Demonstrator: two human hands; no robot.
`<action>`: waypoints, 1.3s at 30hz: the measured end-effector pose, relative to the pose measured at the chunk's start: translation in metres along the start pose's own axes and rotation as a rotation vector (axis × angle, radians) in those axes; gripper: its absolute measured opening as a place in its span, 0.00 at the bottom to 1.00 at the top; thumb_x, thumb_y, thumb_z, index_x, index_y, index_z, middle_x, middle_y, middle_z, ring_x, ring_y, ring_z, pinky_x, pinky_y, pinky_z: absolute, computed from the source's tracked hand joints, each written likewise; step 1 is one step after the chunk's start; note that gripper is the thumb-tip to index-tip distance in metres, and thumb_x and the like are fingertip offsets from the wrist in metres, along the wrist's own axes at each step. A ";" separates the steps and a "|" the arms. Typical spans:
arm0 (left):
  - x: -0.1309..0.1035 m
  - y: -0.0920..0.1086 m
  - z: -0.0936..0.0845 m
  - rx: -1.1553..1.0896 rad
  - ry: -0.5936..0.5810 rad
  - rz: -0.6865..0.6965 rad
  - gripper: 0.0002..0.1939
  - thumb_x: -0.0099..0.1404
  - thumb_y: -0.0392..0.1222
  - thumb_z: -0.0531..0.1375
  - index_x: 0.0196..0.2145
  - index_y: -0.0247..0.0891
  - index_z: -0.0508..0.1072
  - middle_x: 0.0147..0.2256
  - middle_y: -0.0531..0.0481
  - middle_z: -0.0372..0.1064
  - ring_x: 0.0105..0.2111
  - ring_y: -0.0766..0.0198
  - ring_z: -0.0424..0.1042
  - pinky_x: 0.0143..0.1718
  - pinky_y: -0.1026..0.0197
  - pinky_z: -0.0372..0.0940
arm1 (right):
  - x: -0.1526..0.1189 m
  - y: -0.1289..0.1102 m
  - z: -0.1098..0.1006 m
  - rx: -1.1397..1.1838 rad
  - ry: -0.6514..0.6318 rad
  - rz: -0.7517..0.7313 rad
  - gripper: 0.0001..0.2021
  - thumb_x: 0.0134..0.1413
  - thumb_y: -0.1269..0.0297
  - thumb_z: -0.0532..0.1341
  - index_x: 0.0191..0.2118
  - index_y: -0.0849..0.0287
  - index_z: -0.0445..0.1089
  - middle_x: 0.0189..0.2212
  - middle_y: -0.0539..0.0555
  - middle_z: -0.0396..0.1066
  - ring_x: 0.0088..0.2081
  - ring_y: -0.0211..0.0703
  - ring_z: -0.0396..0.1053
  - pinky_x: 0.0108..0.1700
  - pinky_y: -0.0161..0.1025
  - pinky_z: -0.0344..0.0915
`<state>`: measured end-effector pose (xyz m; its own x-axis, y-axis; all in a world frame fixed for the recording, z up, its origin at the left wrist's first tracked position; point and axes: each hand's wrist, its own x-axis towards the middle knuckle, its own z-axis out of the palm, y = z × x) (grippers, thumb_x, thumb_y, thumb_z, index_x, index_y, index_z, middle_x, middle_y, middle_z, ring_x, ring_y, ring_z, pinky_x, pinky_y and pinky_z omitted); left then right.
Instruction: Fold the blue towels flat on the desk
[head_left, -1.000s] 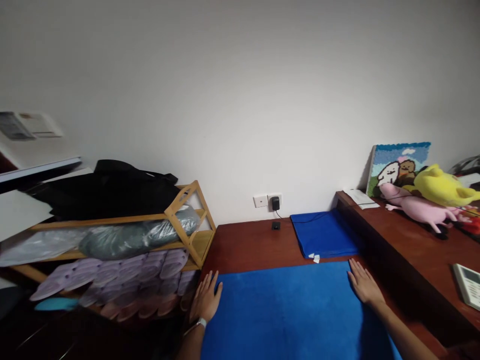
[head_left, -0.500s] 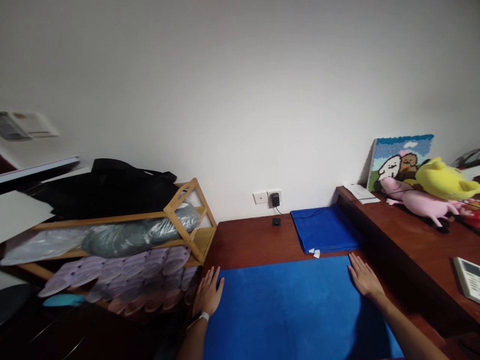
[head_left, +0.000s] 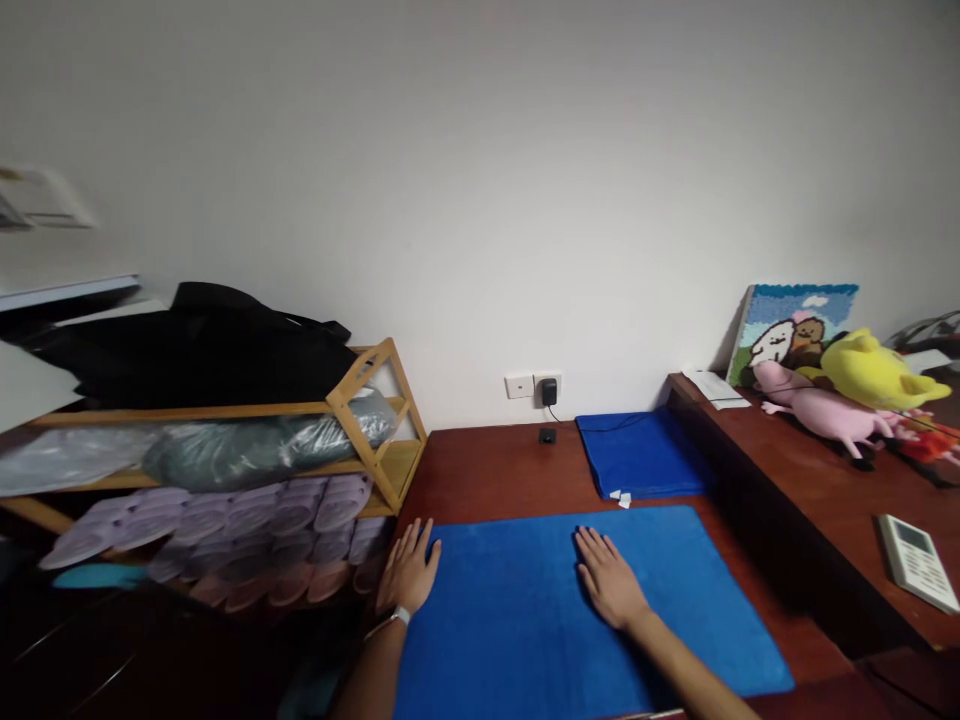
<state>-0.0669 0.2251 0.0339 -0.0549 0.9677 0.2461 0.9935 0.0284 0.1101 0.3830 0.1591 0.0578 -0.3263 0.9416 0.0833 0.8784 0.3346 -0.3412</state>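
A blue cloth [head_left: 510,610] lies spread flat on the reddish-brown table [head_left: 480,470]. At its far left corner rests my left hand [head_left: 409,568], palm down with the fingers extended, a band round the wrist. My right hand [head_left: 609,580] lies flat on the cloth's upper middle part, fingers stretched out. Neither hand holds anything. Beyond the cloth, a folded darker blue cloth [head_left: 641,455] with small white tags sits near the wall.
On the left stands a wooden rack [head_left: 386,430] with a black bag [head_left: 217,345], plastic-wrapped items and several lilac slippers [head_left: 255,510]. A raised ledge on the right holds plush toys [head_left: 825,405], a picture and a white calculator-like device [head_left: 919,562]. A black plug [head_left: 549,391] sits in the wall socket.
My right hand has moved left from the cloth's far right corner to its upper middle. My left hand stays at the left corner. The view has shifted slightly.
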 end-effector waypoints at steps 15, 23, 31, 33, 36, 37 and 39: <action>0.002 -0.003 0.002 0.017 -0.017 -0.010 0.33 0.75 0.52 0.45 0.71 0.36 0.61 0.72 0.40 0.57 0.71 0.53 0.56 0.72 0.48 0.51 | -0.053 0.211 -0.038 -0.173 0.074 0.462 0.37 0.69 0.50 0.38 0.74 0.68 0.52 0.74 0.59 0.50 0.75 0.53 0.45 0.75 0.54 0.46; 0.005 -0.007 0.005 0.017 -0.020 -0.015 0.33 0.75 0.53 0.44 0.71 0.35 0.61 0.72 0.39 0.57 0.71 0.53 0.58 0.72 0.48 0.51 | -0.052 0.211 -0.032 -0.156 0.109 0.475 0.37 0.69 0.50 0.39 0.74 0.69 0.51 0.75 0.59 0.50 0.75 0.51 0.44 0.75 0.51 0.46; 0.005 -0.008 0.003 -0.014 0.001 -0.001 0.33 0.74 0.53 0.45 0.70 0.34 0.63 0.71 0.37 0.58 0.70 0.49 0.60 0.70 0.46 0.54 | -0.053 0.216 -0.028 -0.143 0.151 0.465 0.36 0.69 0.50 0.40 0.74 0.66 0.54 0.74 0.58 0.53 0.75 0.51 0.46 0.74 0.51 0.48; 0.005 -0.008 0.003 -0.021 0.008 -0.003 0.33 0.74 0.53 0.45 0.70 0.35 0.63 0.71 0.37 0.59 0.70 0.48 0.60 0.70 0.45 0.55 | -0.052 0.217 -0.027 -0.147 0.158 0.463 0.36 0.69 0.50 0.41 0.74 0.66 0.54 0.74 0.58 0.53 0.75 0.51 0.46 0.74 0.51 0.48; 0.005 -0.007 0.002 -0.015 0.006 0.002 0.34 0.74 0.53 0.44 0.69 0.34 0.63 0.71 0.37 0.59 0.69 0.48 0.60 0.70 0.44 0.55 | -0.052 0.218 -0.026 -0.151 0.160 0.462 0.37 0.68 0.50 0.40 0.74 0.67 0.54 0.74 0.59 0.53 0.75 0.51 0.47 0.74 0.51 0.48; 0.005 -0.007 0.002 -0.012 0.003 0.003 0.34 0.74 0.53 0.44 0.69 0.34 0.63 0.71 0.36 0.59 0.70 0.48 0.60 0.70 0.44 0.55 | -0.052 0.218 -0.026 -0.151 0.159 0.461 0.37 0.68 0.49 0.39 0.74 0.67 0.54 0.74 0.59 0.53 0.75 0.51 0.47 0.74 0.51 0.47; 0.005 -0.007 0.001 -0.009 -0.008 0.002 0.34 0.74 0.53 0.43 0.70 0.33 0.63 0.71 0.36 0.58 0.70 0.49 0.60 0.70 0.45 0.54 | -0.053 0.217 -0.027 -0.149 0.154 0.462 0.37 0.68 0.49 0.39 0.74 0.67 0.54 0.74 0.59 0.53 0.75 0.51 0.47 0.74 0.51 0.47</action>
<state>-0.0736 0.2301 0.0336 -0.0520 0.9698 0.2385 0.9927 0.0241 0.1183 0.6004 0.1831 0.0044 0.1535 0.9835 0.0962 0.9627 -0.1268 -0.2392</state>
